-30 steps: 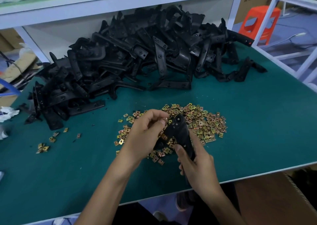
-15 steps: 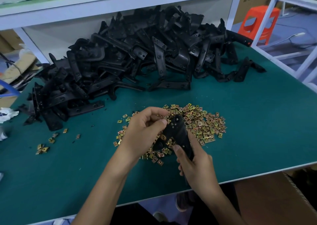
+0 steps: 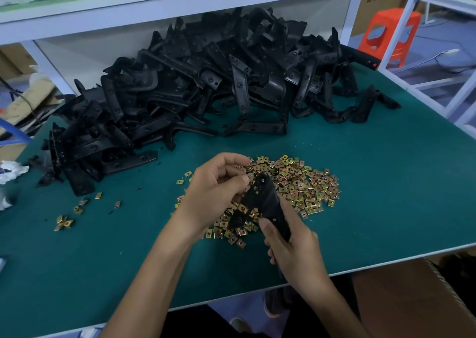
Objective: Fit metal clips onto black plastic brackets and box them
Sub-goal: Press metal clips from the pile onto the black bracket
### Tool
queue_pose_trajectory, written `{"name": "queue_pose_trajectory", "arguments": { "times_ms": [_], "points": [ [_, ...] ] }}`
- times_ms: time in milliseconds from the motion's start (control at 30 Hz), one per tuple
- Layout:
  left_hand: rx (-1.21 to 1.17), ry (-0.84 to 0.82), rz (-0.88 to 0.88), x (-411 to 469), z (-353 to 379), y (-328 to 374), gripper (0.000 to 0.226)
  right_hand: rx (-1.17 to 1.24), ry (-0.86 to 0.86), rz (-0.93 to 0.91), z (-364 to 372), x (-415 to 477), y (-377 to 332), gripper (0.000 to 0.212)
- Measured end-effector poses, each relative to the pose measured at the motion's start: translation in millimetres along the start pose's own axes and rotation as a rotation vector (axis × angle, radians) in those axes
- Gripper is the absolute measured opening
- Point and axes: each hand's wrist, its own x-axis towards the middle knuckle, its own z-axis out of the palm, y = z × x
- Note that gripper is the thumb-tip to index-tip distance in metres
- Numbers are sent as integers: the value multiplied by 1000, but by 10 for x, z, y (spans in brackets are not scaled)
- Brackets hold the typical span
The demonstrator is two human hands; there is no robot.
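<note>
My right hand grips the lower end of a black plastic bracket, which points up and away over a heap of gold metal clips. My left hand is at the bracket's upper end with thumb and fingers curled together; a small clip seems pinched at the fingertips, mostly hidden. A big pile of black brackets fills the back of the green table.
A few stray clips lie at the left. A white shelf overhangs the bracket pile. A cardboard box stands below the table's front right edge. An orange stool and a white frame are at the right.
My left hand has lifted slightly toward the bracket's top end. The bracket and my right hand have hardly moved.
</note>
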Motion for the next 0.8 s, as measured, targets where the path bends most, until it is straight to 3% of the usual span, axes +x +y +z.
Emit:
{"name": "queue_pose_trajectory", "arguments": {
  "times_ms": [567,800],
  "points": [
    [-112,-21,-82,-14,-28,-87,20,-28,-27,-36,-14,6,12,49],
    [-24,-61,-30,16,-45,-58,22,-12,-36,-51,-7,14,18,51]
  ]
}}
